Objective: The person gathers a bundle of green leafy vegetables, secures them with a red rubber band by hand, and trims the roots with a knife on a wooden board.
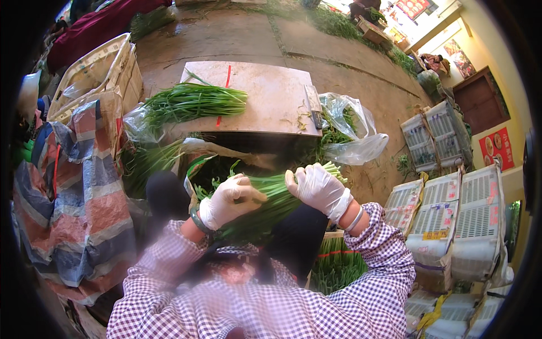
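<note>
My right hand [320,189], in a thin white glove, is closed round a bunch of garlic chives [274,189] near its pale cut ends, which stick out to the right. The bunch lies over my lap, its green leaves trailing down to the left. My left hand [232,199], gloved too, has its fingers curled together against the leafy side; what they pinch is hidden. Beyond my hands, a second chive pile [195,103] rests on the left of a pale board [271,85] with a red strip across it. At the board's right edge lies a knife [312,104].
A clear plastic bag [361,133] with greens sits right of the board. Banded chives [339,265] stand beside my right leg. White slatted crates [440,209] are stacked at right. On the left are a cream crate [96,68] and a striped tarp [84,209].
</note>
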`<move>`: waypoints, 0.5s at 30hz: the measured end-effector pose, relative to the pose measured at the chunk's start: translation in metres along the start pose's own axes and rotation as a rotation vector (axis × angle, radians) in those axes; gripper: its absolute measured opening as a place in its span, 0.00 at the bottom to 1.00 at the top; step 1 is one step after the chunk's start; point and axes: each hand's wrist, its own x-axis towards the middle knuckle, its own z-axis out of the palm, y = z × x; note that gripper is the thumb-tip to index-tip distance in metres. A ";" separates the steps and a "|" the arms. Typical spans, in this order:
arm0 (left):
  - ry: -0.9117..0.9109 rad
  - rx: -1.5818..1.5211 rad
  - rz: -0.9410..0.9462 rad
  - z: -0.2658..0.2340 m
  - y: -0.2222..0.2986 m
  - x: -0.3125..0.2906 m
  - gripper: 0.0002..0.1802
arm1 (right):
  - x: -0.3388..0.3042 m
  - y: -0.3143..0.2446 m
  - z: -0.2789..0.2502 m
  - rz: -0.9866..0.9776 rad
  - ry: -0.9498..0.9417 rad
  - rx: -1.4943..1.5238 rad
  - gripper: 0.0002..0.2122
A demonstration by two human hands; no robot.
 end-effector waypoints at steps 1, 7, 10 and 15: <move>-0.029 -0.018 -0.041 -0.002 0.005 -0.004 0.13 | 0.000 -0.001 -0.001 0.000 0.007 -0.002 0.13; -0.236 0.225 -0.095 -0.017 0.009 -0.021 0.10 | -0.005 -0.006 0.000 0.008 0.025 0.006 0.13; -0.317 0.345 -0.152 -0.028 0.014 -0.026 0.08 | -0.008 -0.007 0.001 -0.001 0.036 0.014 0.13; -0.329 0.459 -0.271 -0.041 0.015 -0.051 0.08 | -0.017 -0.005 0.004 0.068 -0.064 0.015 0.14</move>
